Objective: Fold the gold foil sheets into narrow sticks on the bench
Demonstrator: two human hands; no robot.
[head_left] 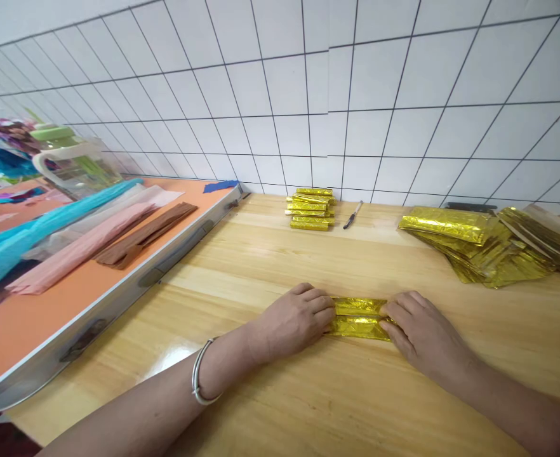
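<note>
A strip of shiny gold foil paper (360, 317) lies on the wooden table, with a lengthwise fold line along its middle. My left hand (303, 317) has its curled fingers on the strip's left end; a silver bangle is on that wrist. At the other end, my right hand (416, 330) pinches the foil between thumb and fingers. The parts of the strip under the fingers are hidden.
Behind the strip, near the tiled wall, sits a stack of folded gold foil pieces (311, 212) beside a pen (353, 216). More gold foil sheets (489, 244) are heaped at right. On the left, an orange table (132, 279) bears colored paper strips and a clear jug (77, 168).
</note>
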